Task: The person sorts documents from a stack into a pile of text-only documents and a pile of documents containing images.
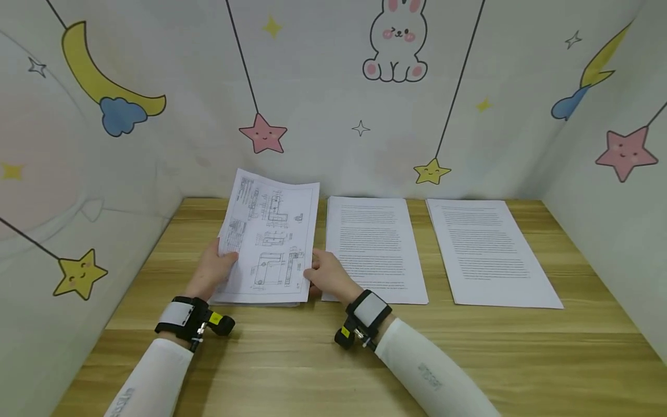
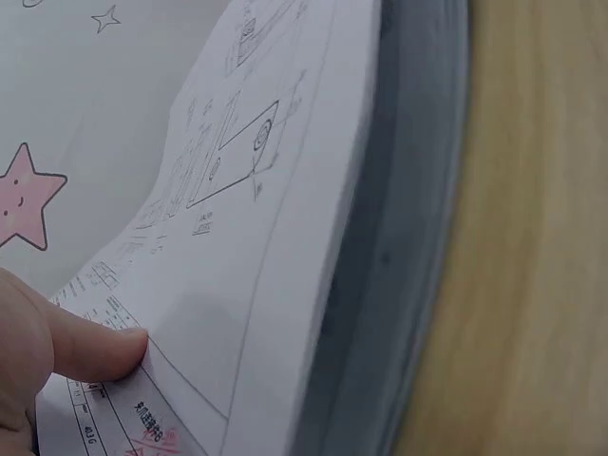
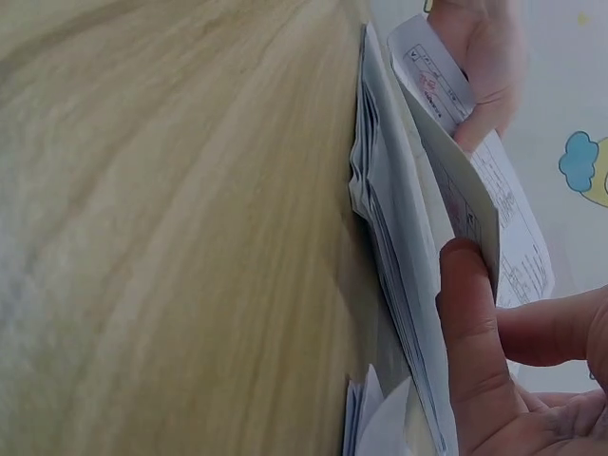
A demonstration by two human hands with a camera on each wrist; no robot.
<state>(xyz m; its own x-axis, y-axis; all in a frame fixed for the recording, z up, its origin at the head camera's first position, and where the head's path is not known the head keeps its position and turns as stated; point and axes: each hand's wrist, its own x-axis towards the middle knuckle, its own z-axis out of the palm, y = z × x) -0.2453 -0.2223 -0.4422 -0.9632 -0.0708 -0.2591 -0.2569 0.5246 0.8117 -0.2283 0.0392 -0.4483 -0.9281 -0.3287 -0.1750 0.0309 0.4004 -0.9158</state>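
A sheaf of printed technical drawings (image 1: 273,231) is held just above the table at the left, its far edge raised and its sheets slightly curved. My left hand (image 1: 213,269) grips its left edge, with the thumb (image 2: 104,351) lying on the top sheet. At the lower right edge, my right hand (image 1: 329,273) pinches the sheaf between thumb and fingers, as the right wrist view shows. Under it lies another paper pile (image 3: 389,199) with uneven edges, mostly hidden from above. A gap separates the two in the right wrist view.
A stack of text pages (image 1: 372,249) lies close beside my right hand. Farther right is another text stack (image 1: 487,255). Both are on the wooden table (image 1: 292,365), which meets a patterned wall covering (image 1: 323,87) at the back and sides.
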